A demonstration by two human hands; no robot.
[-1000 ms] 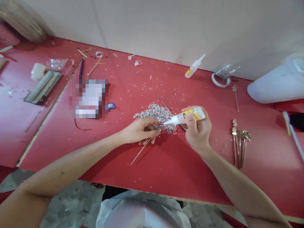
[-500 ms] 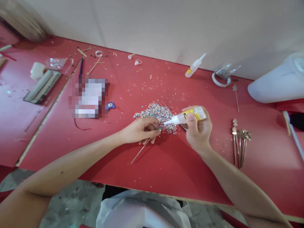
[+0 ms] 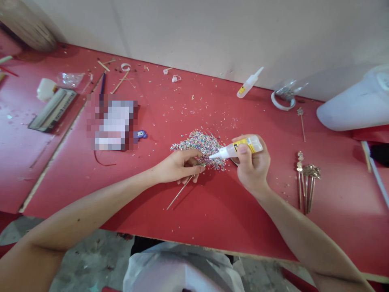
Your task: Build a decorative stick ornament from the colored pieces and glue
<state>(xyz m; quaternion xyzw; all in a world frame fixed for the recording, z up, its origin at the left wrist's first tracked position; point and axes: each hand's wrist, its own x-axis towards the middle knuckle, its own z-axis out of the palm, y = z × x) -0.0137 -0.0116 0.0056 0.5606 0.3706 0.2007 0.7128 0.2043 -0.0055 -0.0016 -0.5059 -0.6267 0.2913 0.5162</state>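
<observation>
My left hand (image 3: 179, 167) is closed around a thin metal hair stick (image 3: 179, 194), its bare end slanting down toward me. The stick's upper end is mostly hidden by my fingers. In my right hand (image 3: 255, 166) is a small glue bottle (image 3: 232, 150) with a yellow label, tilted so its white nozzle points left. The nozzle tip is right by my left fingertips; I cannot tell whether it touches the stick. Just beyond both hands spreads a pile of tiny multicoloured rhinestones (image 3: 199, 141).
Golden hair sticks (image 3: 307, 182) lie at the right, near a white container (image 3: 352, 109). A second glue bottle (image 3: 249, 83) stands by the wall, left of a tape ring (image 3: 282, 101). A pixelated phone-like object (image 3: 114, 125) and a long box (image 3: 53, 111) lie at the left.
Both hands keep nearly the same pose, with the nozzle still by my left fingers. The whole view has shifted very slightly.
</observation>
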